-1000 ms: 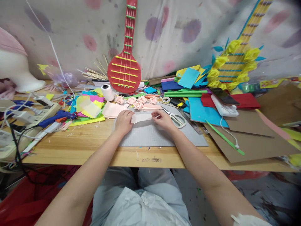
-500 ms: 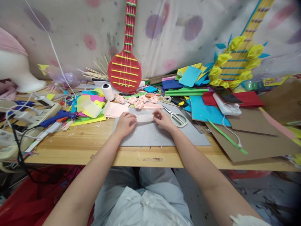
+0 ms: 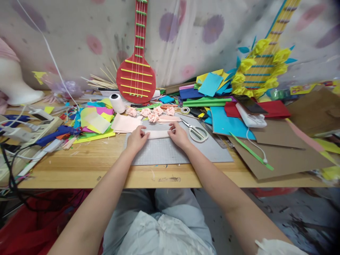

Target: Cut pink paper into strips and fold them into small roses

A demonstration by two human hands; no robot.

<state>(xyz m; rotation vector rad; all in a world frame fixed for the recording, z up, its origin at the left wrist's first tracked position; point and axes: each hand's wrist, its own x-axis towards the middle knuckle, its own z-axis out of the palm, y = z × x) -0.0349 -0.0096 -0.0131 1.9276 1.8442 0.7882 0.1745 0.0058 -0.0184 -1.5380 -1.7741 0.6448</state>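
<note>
A pale pink paper strip [image 3: 158,134] stretches level between my two hands, just over the grey cutting mat [image 3: 170,152]. My left hand [image 3: 136,139] pinches its left end between thumb and fingers. The other end is pinched in my right hand [image 3: 178,135]. Several pink paper flowers [image 3: 153,115] lie behind the strip, with another flat pink strip [image 3: 166,119] beside them. Pink paper sheets [image 3: 126,123] rest to the left of the flowers. Scissors [image 3: 196,131] with pale handles lie on the mat, to the right of my right hand.
A red paper lute [image 3: 136,79] and a yellow one [image 3: 259,71] lean at the back. A thread spool [image 3: 117,103] stands behind the pink sheets. Glue guns [image 3: 57,134] and a power strip [image 3: 34,141] crowd the left. Brown cardboard [image 3: 265,156] and blue sheets [image 3: 230,122] cover the right.
The view has shifted a little, so most things sit further left. The strip has turned from a wider face to a narrower, folded-looking band; both hands keep hold of its ends.
</note>
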